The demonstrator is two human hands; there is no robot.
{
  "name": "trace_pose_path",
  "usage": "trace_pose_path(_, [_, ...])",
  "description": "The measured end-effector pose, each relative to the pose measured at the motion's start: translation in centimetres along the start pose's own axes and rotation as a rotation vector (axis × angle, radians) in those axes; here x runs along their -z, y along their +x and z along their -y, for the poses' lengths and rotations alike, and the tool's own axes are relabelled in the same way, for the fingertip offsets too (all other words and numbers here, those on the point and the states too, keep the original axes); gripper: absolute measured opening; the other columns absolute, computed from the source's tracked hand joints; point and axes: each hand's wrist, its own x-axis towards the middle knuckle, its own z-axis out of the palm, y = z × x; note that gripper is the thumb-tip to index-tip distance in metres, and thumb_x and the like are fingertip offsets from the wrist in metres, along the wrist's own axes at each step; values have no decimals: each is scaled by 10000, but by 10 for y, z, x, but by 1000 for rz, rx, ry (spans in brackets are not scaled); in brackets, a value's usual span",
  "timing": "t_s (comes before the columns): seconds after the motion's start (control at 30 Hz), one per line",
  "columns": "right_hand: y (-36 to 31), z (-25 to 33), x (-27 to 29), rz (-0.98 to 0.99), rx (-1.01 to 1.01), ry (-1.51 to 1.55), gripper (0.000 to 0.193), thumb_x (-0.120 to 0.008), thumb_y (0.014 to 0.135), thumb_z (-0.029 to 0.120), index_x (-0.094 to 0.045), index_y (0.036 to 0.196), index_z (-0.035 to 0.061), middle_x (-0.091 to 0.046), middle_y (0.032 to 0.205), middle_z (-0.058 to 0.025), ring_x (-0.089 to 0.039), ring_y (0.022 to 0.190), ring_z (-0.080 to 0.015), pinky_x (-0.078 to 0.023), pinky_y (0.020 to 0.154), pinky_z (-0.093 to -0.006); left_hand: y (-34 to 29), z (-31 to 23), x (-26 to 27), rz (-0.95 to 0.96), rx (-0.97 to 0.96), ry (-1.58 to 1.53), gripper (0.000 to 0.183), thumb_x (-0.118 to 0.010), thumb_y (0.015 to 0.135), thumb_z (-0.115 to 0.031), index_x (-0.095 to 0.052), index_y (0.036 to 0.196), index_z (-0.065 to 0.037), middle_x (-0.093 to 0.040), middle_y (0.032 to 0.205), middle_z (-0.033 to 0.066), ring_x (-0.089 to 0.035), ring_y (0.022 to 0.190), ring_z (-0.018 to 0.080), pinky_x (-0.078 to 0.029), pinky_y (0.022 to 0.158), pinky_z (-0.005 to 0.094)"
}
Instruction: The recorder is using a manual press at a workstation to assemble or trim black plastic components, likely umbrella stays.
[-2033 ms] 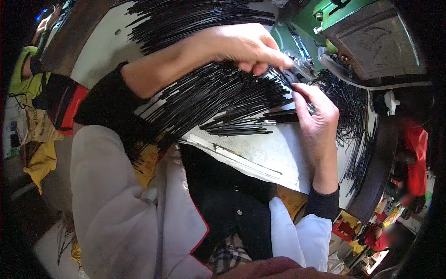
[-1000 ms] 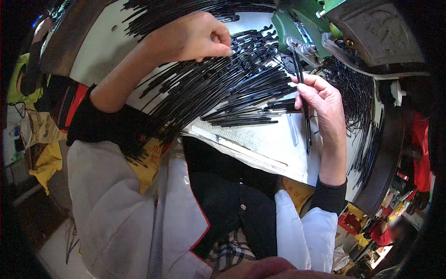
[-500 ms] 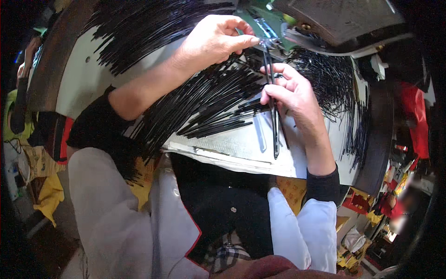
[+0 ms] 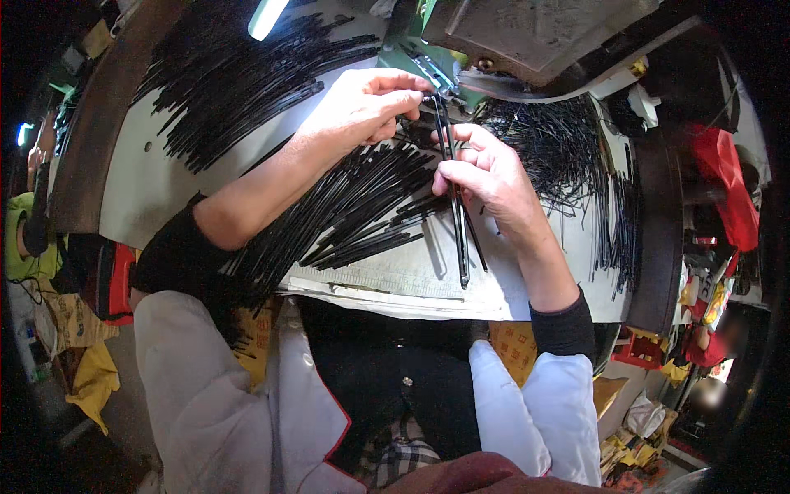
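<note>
A pair of long, thin black strips [image 4: 462, 235] stands out from the small metal fitting [image 4: 432, 72] of a green machine, with the lower ends toward me. My right hand [image 4: 492, 174] is closed round the strips at mid-length, thumb on the near side. My left hand [image 4: 360, 107] pinches at their far end, its fingertips right beside the fitting; whatever small piece lies between those fingertips is too small to make out. Under my left forearm, a fanned heap of similar black strips [image 4: 346, 202] lies on the white tabletop [image 4: 127, 185].
Another heap of black strips [image 4: 239, 86] spreads over the far left. Right of the machine is a tangled black pile [image 4: 539, 152], with loose strips along the right side. A dark machine head [image 4: 527, 41] overhangs the far edge. Dark raised borders [image 4: 661, 239] flank the table.
The whole view has shifted, bringing a bright light tube into sight at the top. My left fingers have drawn closer together at the strips' far end. My right hand keeps its hold.
</note>
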Motion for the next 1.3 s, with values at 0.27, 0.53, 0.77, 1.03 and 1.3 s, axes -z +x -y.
trace_pose_path(0.27, [1, 1, 2, -16, 10, -38, 303, -552, 810, 137, -498, 1091, 37, -594, 686, -16, -487, 566, -35, -333, 511, -149, 2, -6, -6, -40, 19, -63, 257, -559, 823, -129, -569, 1057, -24, -549, 767, 31, -370, 447, 21, -267, 384, 162])
trace_pose_path(0.53, [4, -2, 3, -29, 34, -16, 309, -549, 809, 132, -497, 1096, 31, -600, 701, -25, -512, 596, -46, -341, 516, -156, 3, -8, -9, -9, 3, -14, 291, -549, 853, -159, -549, 1108, -18, -555, 780, 10, -368, 438, 5, -266, 375, 141])
trace_pose_path(0.77, [4, -2, 1, -101, 55, 66, 334, -553, 802, 145, -493, 1110, 31, -604, 720, -31, -522, 608, -53, -343, 522, -159, 13, -6, -13, -30, -95, 68, 250, -559, 835, -156, -583, 1042, -18, -559, 722, 3, -387, 479, 19, -307, 416, 165])
trace_pose_path(1.03, [6, -2, 5, -67, 31, 77, 330, -560, 802, 150, -499, 1106, 39, -601, 711, -23, -504, 600, -44, -320, 519, -155, 18, 0, -6, 25, -102, 88, 263, -588, 831, -177, -580, 1043, -22, -552, 724, -1, -383, 489, 13, -306, 420, 156])
trace_pose_path(1.3, [9, -6, 7, -74, 2, 144, 297, -579, 799, 172, -519, 1050, 25, -586, 705, -9, -533, 617, -55, -398, 527, -156, 15, -3, -6, -20, -22, 42, 196, -617, 814, -241, -581, 901, -69, -542, 704, -7, -359, 432, -1, -234, 369, 158])
